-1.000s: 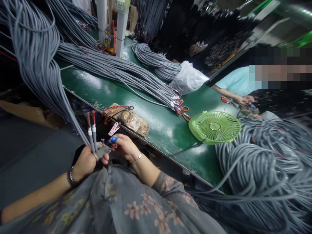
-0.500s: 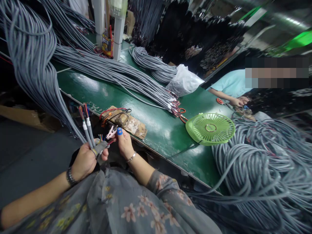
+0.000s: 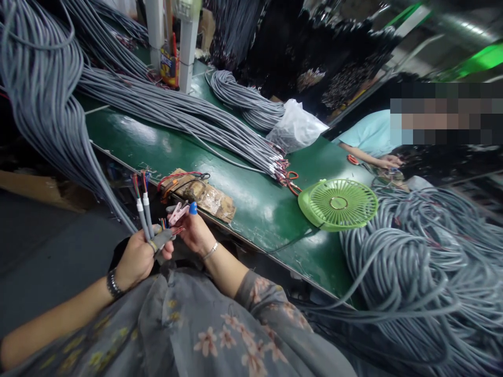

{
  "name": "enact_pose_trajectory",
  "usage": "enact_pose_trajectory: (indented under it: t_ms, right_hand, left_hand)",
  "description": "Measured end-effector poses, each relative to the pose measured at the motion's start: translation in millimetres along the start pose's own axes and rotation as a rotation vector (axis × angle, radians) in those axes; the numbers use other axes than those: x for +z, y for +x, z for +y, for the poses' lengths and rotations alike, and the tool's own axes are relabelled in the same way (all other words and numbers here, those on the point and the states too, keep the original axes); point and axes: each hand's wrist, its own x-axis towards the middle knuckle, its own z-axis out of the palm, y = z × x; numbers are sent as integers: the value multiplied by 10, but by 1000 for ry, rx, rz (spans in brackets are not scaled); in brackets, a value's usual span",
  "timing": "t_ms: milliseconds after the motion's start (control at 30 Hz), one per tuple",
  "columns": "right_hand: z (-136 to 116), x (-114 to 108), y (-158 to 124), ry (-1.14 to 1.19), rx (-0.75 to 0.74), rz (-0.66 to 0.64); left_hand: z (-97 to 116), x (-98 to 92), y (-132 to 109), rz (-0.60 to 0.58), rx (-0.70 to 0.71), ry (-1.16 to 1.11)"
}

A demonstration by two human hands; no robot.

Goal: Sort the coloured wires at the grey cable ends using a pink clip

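Note:
My left hand is closed around grey cables near their ends. Two of them stand up from the fist with white collars and thin coloured wires at the tips. Another grey cable end points right across the fingers, reddish wires coming out of it. My right hand, a blue wrap on its thumb, is closed on a pink clip just above those wires. The palm and some of its fingers are hidden.
A worn wooden block lies at the edge of the green table. Behind it run bundled grey cables. A green fan stands to the right, beside heaped cable coils. Across the table a person's hands are at work.
My right hand has turned a little and shifted slightly left, towards the wire ends. My left hand stays almost still with the cables. The whole view has shifted slightly.

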Motion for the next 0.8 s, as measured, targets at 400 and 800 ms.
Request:
enact_pose_trajectory:
  t_ms: [400, 800]
  right_hand:
    - [120, -216, -459, -234, -79, -134]
    - [93, -48, -363, -321, -42, -88]
  left_hand:
    - [-176, -172, -61, -5, 114, 164]
    - [-183, -307, -100, -93, 156, 341]
